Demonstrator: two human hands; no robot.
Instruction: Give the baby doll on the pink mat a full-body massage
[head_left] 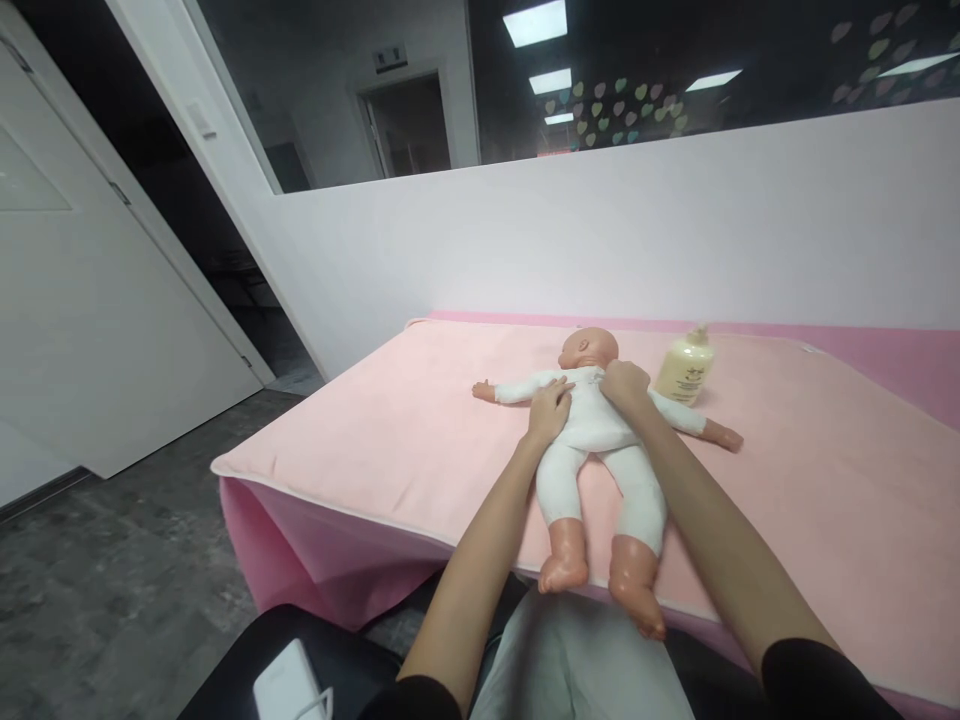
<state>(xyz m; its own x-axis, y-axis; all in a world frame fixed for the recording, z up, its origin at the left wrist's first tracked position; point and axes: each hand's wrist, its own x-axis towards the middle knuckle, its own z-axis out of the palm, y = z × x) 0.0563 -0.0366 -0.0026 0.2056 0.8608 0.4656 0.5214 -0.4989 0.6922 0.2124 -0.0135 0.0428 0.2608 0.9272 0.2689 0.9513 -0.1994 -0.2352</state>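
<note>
A baby doll with a white cloth body lies on the pink table cover, its head away from me and turned to the left. Its bare feet reach over the near edge and its arms are spread. My left hand rests with its fingers stretched out on the left side of the doll's torso. At the doll's upper right chest or back, near the neck, my right hand is closed, with knuckles up. Whatever lies under its fingers is hidden. Right of the doll's head stands a pale yellow pump bottle.
The pink cover drapes over the table's front left corner. A white wall with a dark window above stands behind the table. On a black seat at lower left lies a white device with a cable. A white door is at far left.
</note>
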